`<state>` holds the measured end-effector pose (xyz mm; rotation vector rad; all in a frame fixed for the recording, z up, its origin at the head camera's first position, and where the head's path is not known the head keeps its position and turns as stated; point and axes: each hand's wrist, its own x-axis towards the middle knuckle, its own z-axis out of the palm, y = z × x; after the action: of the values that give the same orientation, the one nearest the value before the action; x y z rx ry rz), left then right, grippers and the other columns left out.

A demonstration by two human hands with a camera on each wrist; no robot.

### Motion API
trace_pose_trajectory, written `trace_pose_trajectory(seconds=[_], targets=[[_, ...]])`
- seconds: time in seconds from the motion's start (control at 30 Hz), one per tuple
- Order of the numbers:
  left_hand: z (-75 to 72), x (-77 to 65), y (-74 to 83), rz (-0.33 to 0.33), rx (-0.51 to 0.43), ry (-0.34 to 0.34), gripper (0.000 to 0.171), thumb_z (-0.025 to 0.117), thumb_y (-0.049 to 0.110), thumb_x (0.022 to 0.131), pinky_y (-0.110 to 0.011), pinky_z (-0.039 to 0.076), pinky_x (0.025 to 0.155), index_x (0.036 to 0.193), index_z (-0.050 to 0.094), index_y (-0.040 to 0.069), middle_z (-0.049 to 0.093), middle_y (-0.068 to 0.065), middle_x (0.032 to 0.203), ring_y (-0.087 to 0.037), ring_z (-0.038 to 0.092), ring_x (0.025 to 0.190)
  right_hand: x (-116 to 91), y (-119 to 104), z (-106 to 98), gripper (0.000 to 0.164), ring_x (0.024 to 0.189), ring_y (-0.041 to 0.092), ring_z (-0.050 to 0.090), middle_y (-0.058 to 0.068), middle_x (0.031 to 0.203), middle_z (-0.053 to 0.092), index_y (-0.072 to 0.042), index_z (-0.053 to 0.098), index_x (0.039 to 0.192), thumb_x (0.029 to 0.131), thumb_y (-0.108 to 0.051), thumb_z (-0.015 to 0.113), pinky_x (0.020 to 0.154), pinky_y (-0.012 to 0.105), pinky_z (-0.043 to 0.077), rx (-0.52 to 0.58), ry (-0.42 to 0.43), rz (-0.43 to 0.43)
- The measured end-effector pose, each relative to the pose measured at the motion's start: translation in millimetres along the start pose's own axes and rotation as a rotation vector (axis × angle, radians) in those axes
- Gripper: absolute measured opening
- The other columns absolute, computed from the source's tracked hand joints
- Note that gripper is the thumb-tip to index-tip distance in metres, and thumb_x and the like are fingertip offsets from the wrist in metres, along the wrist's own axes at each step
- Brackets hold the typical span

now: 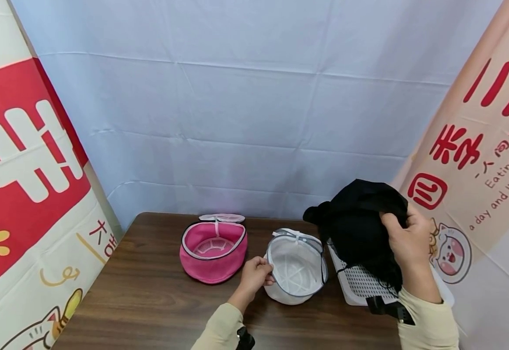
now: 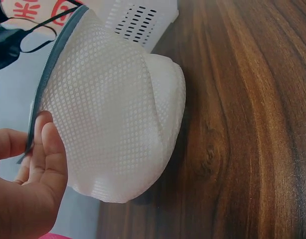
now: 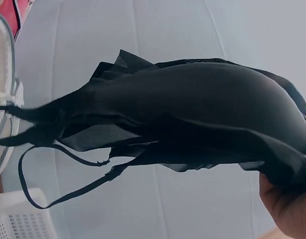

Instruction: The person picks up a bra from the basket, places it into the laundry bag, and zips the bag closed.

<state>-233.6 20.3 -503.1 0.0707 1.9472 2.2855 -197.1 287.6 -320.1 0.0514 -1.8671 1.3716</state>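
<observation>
A white mesh laundry bag [image 1: 297, 294] with a grey zipped rim stands unzipped on the table. My left hand [image 1: 254, 278] pinches its rim at the left side; the left wrist view shows thumb and fingers on the grey edging [image 2: 53, 52]. My right hand [image 1: 413, 239] grips a black bra [image 1: 359, 223] and holds it up, over the right side of the table. In the right wrist view a smooth moulded cup [image 3: 208, 94] and a thin looped strap [image 3: 73, 191] show, with the straps reaching toward the white bag. The far fingers of my right hand are hidden.
To the left stands a pink laundry bag [image 1: 212, 272], its lid folded back. Below the bra lies a white perforated basket [image 1: 352, 289], partly covered from sight. The wooden table [image 1: 149, 291] meets a pale cloth backdrop [image 1: 236, 121] behind, with printed cloths on both sides.
</observation>
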Motion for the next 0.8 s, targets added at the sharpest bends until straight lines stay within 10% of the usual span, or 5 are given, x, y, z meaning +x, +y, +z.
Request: trace_pose_trajectory(seconds=[0.8], targets=[[8.1,-6.9,5.9,-0.005,-0.031,-0.018,0.012,0.052,-0.005,0.085,-0.032,0.053,0.056,0.092,0.051,-0.015,0.056,-0.007,0.062,-0.012,0.056,0.051,-16,-3,26,0.009,0.066,0.012,0.051,-0.002,0.078,0.063,0.006,0.064,0.088,0.082,0.008,0.058,0.06,0.019,0.042,0.206,-0.018,-0.028]])
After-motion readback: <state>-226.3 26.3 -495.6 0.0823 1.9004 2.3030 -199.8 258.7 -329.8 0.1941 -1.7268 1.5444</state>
